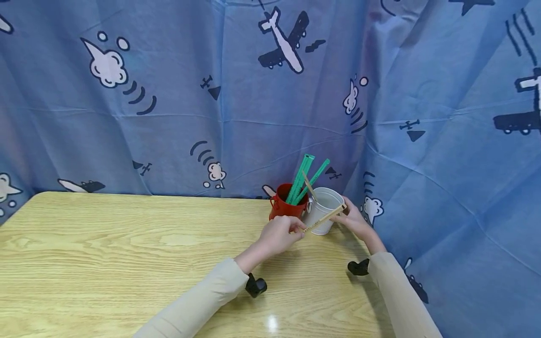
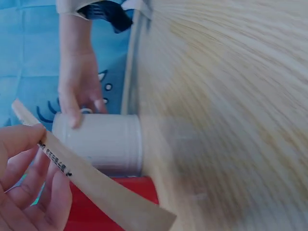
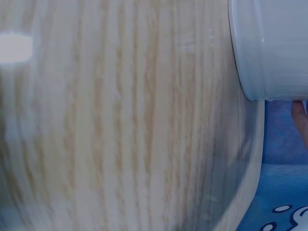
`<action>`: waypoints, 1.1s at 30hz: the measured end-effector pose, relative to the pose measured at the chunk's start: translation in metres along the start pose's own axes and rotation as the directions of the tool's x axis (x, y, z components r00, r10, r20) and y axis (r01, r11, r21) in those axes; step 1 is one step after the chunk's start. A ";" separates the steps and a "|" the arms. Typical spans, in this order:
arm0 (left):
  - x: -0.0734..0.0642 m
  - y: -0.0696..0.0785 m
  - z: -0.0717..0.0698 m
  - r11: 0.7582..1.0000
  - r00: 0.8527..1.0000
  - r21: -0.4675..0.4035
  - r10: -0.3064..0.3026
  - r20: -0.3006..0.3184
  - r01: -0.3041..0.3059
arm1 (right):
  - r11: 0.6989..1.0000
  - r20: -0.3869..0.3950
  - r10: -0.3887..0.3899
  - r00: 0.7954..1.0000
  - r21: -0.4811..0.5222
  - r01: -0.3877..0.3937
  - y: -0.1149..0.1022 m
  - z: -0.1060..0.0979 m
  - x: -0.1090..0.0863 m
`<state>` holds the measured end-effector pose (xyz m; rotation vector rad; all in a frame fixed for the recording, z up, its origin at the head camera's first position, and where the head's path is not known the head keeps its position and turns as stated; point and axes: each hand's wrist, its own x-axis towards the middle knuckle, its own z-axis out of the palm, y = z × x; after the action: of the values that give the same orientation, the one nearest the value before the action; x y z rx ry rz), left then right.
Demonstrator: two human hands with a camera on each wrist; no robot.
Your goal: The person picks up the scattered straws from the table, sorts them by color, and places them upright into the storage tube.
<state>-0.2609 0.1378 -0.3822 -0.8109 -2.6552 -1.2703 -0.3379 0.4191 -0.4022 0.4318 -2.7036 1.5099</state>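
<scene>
My left hand [image 1: 281, 232] pinches a flat tan strip [image 2: 96, 178] with black printed characters near one end. In the head view the strip slants across the front of a small white bucket [image 1: 325, 227], its far end near the rim. The right hand [image 1: 354, 219] grips this bucket at its right side, thumb over the rim in the left wrist view. Another tan strip [image 1: 309, 186] stands leaning inside the white bucket. Directly left of it is a red bucket [image 1: 280, 208] holding several green strips [image 1: 299, 180]. In the right wrist view only a fingertip [image 3: 299, 115] shows beneath the white bucket.
Both buckets stand at the back right of a wood-grain table [image 1: 127, 253]. A blue curtain [image 1: 177, 84] printed with planes and clouds hangs behind and along the right side. Dark wrist-worn devices [image 1: 256, 285] show below the cream sleeves.
</scene>
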 end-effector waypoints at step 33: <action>0.056 0.043 -0.019 0.939 0.924 -0.290 0.065 -0.376 -0.185 | 0.999 -0.003 0.038 0.999 0.013 -0.038 -0.004 0.001 0.000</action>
<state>-0.2903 0.1696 -0.3224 -0.6866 -2.1062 -1.6590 -0.3368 0.4164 -0.3994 0.3807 -2.7165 1.5370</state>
